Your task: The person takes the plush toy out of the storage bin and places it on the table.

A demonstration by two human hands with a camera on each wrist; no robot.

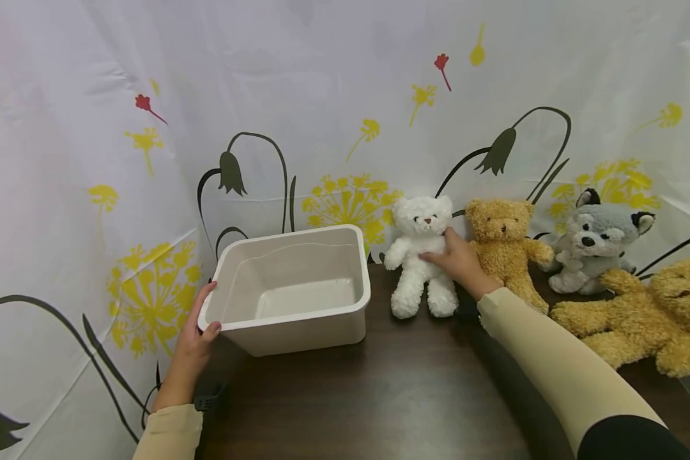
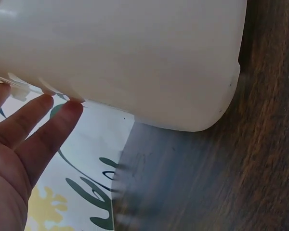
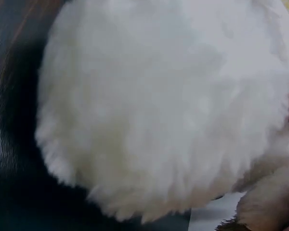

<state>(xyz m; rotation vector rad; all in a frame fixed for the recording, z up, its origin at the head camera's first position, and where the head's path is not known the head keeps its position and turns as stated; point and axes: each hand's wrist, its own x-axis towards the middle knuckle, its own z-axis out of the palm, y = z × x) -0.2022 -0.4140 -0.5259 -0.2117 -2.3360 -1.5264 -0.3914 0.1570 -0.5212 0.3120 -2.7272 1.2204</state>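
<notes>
A white plastic bin (image 1: pixel 299 326) stands on the dark table, its top facing up and nothing visible inside. My left hand (image 1: pixel 198 332) holds its left corner, thumb at the near rim and fingers along the outer left side. Close up in the left wrist view, the fingers (image 2: pixel 53 125) touch the bin's wall (image 2: pixel 149 57). To the bin's right is a white teddy bear (image 1: pixel 416 271), upright and facing me. My right hand (image 1: pixel 460 259) grips its body from the right. White fur (image 3: pixel 159 106) fills most of the right wrist view, hiding nearly all of that hand.
Right of the white bear sit a golden teddy bear (image 1: pixel 500 236) and a grey-and-white plush husky (image 1: pixel 595 239). Another golden bear (image 1: pixel 644 319) lies on its side near the table's right edge. Behind everything hangs a flower-printed white curtain (image 1: pixel 333 96). The brown tabletop (image 1: pixel 368 402) extends toward me.
</notes>
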